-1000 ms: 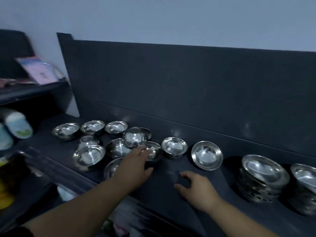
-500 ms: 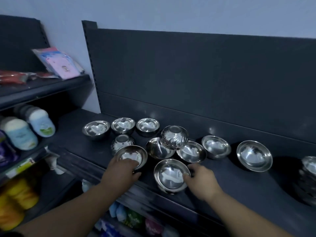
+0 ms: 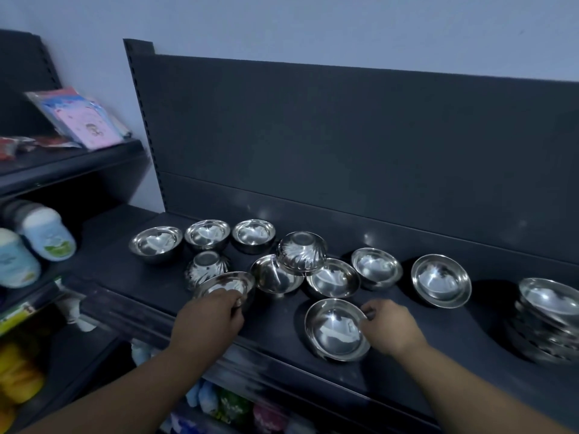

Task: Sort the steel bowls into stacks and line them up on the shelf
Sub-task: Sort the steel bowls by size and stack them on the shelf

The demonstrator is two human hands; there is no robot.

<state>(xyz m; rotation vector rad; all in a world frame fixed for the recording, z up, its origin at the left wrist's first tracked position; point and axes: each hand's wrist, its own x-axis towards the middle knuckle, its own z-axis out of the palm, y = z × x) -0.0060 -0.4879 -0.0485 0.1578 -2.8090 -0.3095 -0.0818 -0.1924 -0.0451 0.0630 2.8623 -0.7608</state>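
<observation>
The right hand (image 3: 388, 330), pinching the lower-centre bowl (image 3: 332, 333) by its rim, has drawn it clear of the cluster; the left hand (image 3: 210, 317) still grips the lower-left bowl (image 3: 225, 285).

Dim bluish light; glare on bowls (image 3: 334, 328); edges warped, soft.

Shop, retail aisle. Dark metal display shelf (image 3: 407, 355) with slotted upright (image 3: 141, 120) and flat back panel (image 3: 344, 151). Many alike steel bowls (image 3: 441, 280) laid out as stock. Neighbouring bay: plastic-wrapped packets (image 3: 84, 120), capped bottles (image 3: 47, 236) on their sides, label strip (image 3: 14, 316) on the shelf edge. Colourful packaged goods (image 3: 232, 408) on the tier below.
</observation>
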